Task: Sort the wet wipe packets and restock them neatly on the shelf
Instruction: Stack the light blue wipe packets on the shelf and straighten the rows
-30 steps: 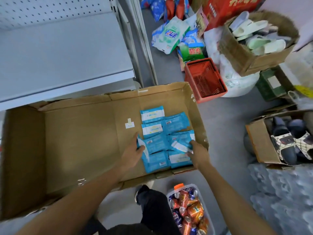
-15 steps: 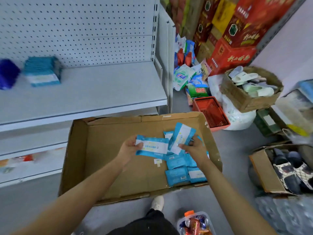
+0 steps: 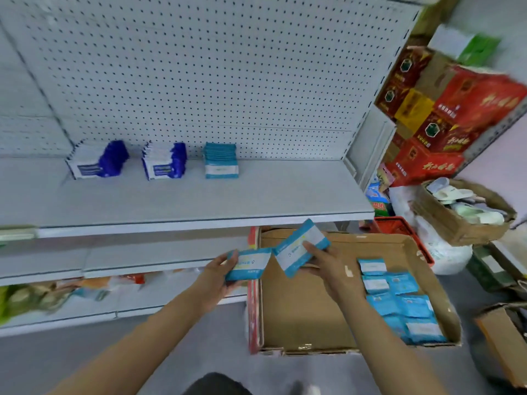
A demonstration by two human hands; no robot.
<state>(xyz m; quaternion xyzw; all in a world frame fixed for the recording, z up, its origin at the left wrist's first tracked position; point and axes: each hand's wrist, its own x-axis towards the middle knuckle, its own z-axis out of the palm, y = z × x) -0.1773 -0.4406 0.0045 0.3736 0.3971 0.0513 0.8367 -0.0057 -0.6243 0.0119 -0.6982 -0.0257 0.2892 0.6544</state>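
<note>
Above the cardboard box (image 3: pixel 299 309), the left hand (image 3: pixel 212 280) and right hand (image 3: pixel 332 265) each grip a light-blue packet (image 3: pixel 249 263); more packets (image 3: pixel 399 300) lie inside it.

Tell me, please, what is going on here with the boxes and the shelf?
A person is restocking wet wipes. The left hand holds one light-blue packet and the right hand holds another, both lifted above the cardboard box on the floor. More packets lie in the box's right side. On the shelf, a light-blue stack stands beside two dark-blue stacks.
</note>
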